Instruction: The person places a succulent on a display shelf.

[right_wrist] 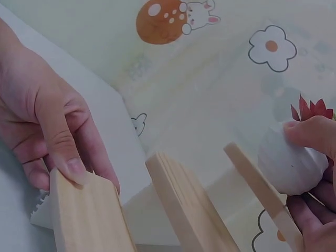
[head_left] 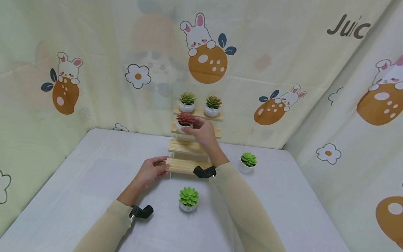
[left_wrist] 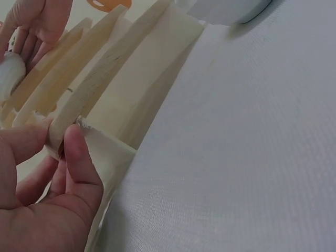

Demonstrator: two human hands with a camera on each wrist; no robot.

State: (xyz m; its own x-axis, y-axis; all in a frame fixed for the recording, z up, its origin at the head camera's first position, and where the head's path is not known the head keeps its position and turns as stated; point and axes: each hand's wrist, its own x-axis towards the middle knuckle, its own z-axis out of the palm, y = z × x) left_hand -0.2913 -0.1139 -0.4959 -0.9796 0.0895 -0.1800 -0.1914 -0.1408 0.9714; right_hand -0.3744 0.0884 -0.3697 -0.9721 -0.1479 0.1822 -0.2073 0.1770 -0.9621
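Observation:
A stepped wooden shelf (head_left: 193,147) stands against the back wall. My right hand (head_left: 201,130) grips a red succulent in a white pot (head_left: 185,122) on the second step from the top; in the right wrist view the pot (right_wrist: 291,157) sits in my fingers above a wooden step (right_wrist: 260,191). My left hand (head_left: 152,170) holds the left end of the bottom step (head_left: 189,165), thumb on top (left_wrist: 79,157). Two potted succulents (head_left: 187,102) (head_left: 213,105) stand on the top step.
A bright green potted succulent (head_left: 188,199) stands on the white table (head_left: 94,175) in front of the shelf. Another green one (head_left: 248,161) stands to the shelf's right. Printed fabric walls close in the back and both sides.

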